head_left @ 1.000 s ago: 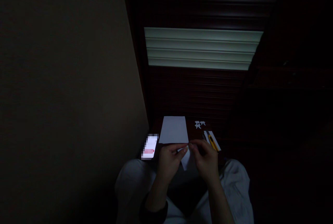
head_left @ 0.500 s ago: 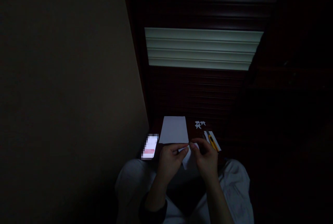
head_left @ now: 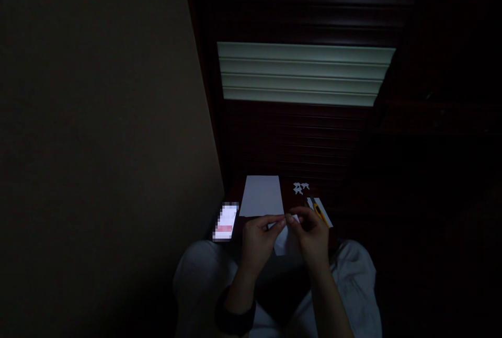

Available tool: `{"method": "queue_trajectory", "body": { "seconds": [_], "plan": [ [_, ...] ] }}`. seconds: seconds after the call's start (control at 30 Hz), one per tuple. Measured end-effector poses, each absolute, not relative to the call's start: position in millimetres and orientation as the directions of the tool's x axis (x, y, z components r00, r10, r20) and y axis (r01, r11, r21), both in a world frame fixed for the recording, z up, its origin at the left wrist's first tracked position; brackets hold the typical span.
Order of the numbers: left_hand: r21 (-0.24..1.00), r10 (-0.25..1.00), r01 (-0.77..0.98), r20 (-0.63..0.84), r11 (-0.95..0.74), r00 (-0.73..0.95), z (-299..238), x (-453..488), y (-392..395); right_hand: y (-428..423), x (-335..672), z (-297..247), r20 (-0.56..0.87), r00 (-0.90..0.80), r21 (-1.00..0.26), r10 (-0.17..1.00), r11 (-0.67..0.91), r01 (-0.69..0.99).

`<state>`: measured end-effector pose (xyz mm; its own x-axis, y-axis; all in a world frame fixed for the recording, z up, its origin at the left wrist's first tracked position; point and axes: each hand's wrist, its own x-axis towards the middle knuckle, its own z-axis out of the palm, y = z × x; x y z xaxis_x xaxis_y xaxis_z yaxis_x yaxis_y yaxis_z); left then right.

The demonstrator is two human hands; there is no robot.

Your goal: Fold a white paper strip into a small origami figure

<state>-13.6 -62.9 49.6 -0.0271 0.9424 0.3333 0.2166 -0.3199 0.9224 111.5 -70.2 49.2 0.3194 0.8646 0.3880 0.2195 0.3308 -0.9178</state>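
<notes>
Between my two hands is a piece of white paper [head_left: 284, 244], its lower part hanging below the fingers. My left hand [head_left: 262, 236] pinches its upper left edge between thumb and fingers. Close beside it, my right hand [head_left: 312, 232] pinches the top right part, so the fingertips of both hands nearly meet. The paper's upper edge is mostly hidden by the fingers. Just beyond the hands lies a larger white sheet of paper [head_left: 262, 195]. A yellow utility knife [head_left: 320, 214] rests on white paper strips [head_left: 325, 212] beyond my right hand.
Several small cut or folded white paper pieces [head_left: 299, 188] lie at the back right of the dark table. A lit phone [head_left: 226, 221] lies at its left edge. A wall [head_left: 117, 118] rises at left, and a dark slatted panel [head_left: 294, 134] stands behind.
Both hands keep pinching the paper and have shifted only slightly. The hanging part of the paper has turned a little, and my left forearm has moved slightly to the right.
</notes>
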Motion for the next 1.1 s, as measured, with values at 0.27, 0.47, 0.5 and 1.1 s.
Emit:
{"method": "queue_trajectory", "body": {
  "seconds": [0.27, 0.47, 0.5, 1.1],
  "plan": [
    [0.936, 0.945, 0.172, 0.321, -0.308, -0.055, 44.4, -13.7, -58.6, -68.6, 112.1, 46.8, 0.366, 0.292, -0.93, 0.884, 0.339, 0.14],
    [0.922, 0.928, 0.239, 0.343, -0.304, -0.144, 47.4, -13.2, -61.8, -66.3, 112.4, 47.1, 0.306, 0.296, -0.952, 0.905, 0.294, 0.085],
    [0.923, 0.928, 0.241, 0.341, -0.301, -0.148, 47.7, -13.4, -62.2, -66.0, 112.9, 46.9, 0.296, 0.291, -0.955, 0.91, 0.28, 0.097],
    [0.904, 0.924, 0.317, 0.348, -0.287, -0.156, 40.0, -17.7, -61.5, -66.4, 118.0, 41.3, 0.226, 0.242, -0.96, 0.944, 0.173, 0.219]
  ]
}}
